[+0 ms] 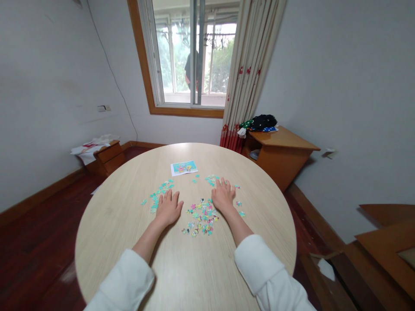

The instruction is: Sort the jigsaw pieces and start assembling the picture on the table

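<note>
Jigsaw pieces lie loose on the round table in several groups. My left hand [169,208] rests palm down with its fingers spread, beside a band of turquoise pieces [155,195] on its left. My right hand [223,194] also lies palm down, fingers apart, its tips at a small turquoise group [211,179]; what is under the palm is hidden. Between and below the hands sits a mixed pile of pink, yellow and turquoise pieces [203,218]. A picture card [184,167] in turquoise with cartoon figures lies flat beyond the hands.
The pale wooden table [116,224] has a rounded edge all around. A brown cabinet [285,151] with a heap of cloth [262,123] stands at the right back. At the far left is a small drawer unit [110,157]. A curtain [249,65] hangs by the window.
</note>
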### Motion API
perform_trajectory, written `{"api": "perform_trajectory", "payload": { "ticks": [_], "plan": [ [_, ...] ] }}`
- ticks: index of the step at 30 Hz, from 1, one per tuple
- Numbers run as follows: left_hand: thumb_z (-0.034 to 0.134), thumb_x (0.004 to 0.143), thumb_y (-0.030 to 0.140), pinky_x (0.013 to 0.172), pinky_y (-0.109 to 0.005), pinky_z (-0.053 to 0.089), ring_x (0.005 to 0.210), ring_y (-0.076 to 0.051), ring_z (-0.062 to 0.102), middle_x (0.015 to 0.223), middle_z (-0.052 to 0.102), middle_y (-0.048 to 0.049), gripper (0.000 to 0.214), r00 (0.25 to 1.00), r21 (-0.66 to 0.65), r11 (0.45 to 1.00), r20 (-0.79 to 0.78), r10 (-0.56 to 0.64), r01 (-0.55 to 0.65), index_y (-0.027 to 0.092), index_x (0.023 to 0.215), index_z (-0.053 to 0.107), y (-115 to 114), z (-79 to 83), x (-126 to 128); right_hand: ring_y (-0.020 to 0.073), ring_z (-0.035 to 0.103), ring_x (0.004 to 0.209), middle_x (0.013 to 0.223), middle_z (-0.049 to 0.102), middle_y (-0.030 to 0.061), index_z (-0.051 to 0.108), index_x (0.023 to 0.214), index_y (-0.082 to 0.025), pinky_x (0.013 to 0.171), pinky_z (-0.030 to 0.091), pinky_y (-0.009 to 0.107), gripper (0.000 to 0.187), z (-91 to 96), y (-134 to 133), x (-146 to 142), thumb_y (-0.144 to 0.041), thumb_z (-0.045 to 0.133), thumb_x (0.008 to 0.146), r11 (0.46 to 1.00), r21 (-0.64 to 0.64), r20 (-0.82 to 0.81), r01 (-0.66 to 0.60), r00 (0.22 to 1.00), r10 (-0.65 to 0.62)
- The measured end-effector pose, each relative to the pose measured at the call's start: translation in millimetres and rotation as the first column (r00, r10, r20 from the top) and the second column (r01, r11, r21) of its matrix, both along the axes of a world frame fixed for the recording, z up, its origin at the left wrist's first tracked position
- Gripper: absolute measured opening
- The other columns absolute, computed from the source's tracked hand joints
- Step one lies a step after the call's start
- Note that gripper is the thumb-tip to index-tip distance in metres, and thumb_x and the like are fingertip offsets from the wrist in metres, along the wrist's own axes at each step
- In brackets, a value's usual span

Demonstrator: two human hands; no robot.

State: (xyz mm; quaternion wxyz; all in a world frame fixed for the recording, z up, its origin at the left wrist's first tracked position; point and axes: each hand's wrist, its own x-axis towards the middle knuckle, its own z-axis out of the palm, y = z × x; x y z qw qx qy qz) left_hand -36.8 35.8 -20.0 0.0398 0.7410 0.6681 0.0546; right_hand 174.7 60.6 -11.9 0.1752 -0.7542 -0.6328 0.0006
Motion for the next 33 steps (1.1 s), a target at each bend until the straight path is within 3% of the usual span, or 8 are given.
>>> {"api": "perform_trajectory", "payload": {
  "ticks": [5,11,18,21,24,27,33],
  "plan": [
    [0.028,0.094,0.040,0.113,-0.047,0.015,0.141,-0.029,0.021,0.151,0.026,-0.0202,0.053,1.000,-0.006,1.000,0.006,-0.003,0.003,0.014,0.139,0.038,0,-1.2,-1,0.0273,0.018,0.141,0.153,0.025,0.0107,0.036,0.143,-0.018,0.111,0.003,0.051,0.054,-7.8,5,1,-0.030,0.028,0.091,0.995,-0.089,0.032,0.034,0.999,-0.031],
    [0.029,0.093,0.040,0.112,-0.048,0.017,0.141,-0.027,0.023,0.151,0.028,-0.0182,0.052,1.000,0.017,1.000,0.022,-0.003,0.002,0.015,0.138,0.039,2,-3.8,-2,0.0283,0.022,0.139,0.151,0.031,0.0112,0.044,0.137,-0.016,0.111,0.005,0.052,0.051,-8.5,5,2,-0.028,0.033,0.089,0.999,-0.038,0.021,0.008,1.000,-0.007],
    [0.029,0.093,0.040,0.113,-0.047,0.016,0.141,-0.027,0.021,0.152,0.026,-0.0184,0.053,1.000,-0.008,1.000,0.029,0.001,-0.001,0.015,0.139,0.037,1,-1.4,-1,0.0252,0.027,0.137,0.146,0.040,0.0072,0.068,0.108,-0.019,0.111,0.005,0.052,0.039,-5.1,1,3,-0.021,0.034,0.087,0.994,0.067,0.045,-0.083,0.996,0.080],
    [0.029,0.093,0.039,0.113,-0.047,0.016,0.141,-0.027,0.022,0.151,0.027,-0.0185,0.052,1.000,-0.007,1.000,0.027,0.002,-0.002,0.015,0.138,0.038,-1,1.5,0,0.0251,0.029,0.135,0.137,0.052,0.0066,0.071,0.097,-0.019,0.110,0.005,0.052,0.037,-1.0,-3,1,-0.019,0.035,0.086,0.984,0.086,0.034,-0.153,0.988,0.151],
    [0.028,0.093,0.039,0.113,-0.047,0.016,0.141,-0.027,0.022,0.151,0.027,-0.0193,0.052,1.000,-0.024,1.000,0.023,0.000,0.001,0.014,0.139,0.038,-1,3.2,0,0.0250,0.033,0.132,0.117,0.066,0.0075,0.071,0.090,-0.018,0.110,0.004,0.051,0.035,4.0,-7,-1,-0.018,0.036,0.086,0.978,0.075,0.002,-0.197,0.980,0.197],
    [0.029,0.093,0.039,0.112,-0.047,0.017,0.141,-0.027,0.022,0.151,0.027,-0.0190,0.052,1.000,-0.015,1.000,0.023,-0.004,0.004,0.015,0.138,0.038,-1,2.5,0,0.0239,0.041,0.125,0.104,0.070,0.0089,0.071,0.086,-0.017,0.110,0.004,0.048,0.033,10.2,-9,-2,-0.017,0.038,0.085,0.977,0.038,-0.032,-0.211,0.977,0.212],
    [0.028,0.094,0.040,0.114,-0.046,0.014,0.141,-0.028,0.021,0.151,0.026,-0.0193,0.053,1.000,-0.024,1.000,0.005,-0.004,0.004,0.014,0.139,0.037,-1,1.7,0,0.0200,0.055,0.106,0.104,0.069,0.0120,0.070,0.088,-0.014,0.107,0.012,0.043,0.032,21.6,-19,-12,-0.016,0.038,0.085,0.931,-0.065,-0.017,-0.359,0.933,0.358]
  ]
}}
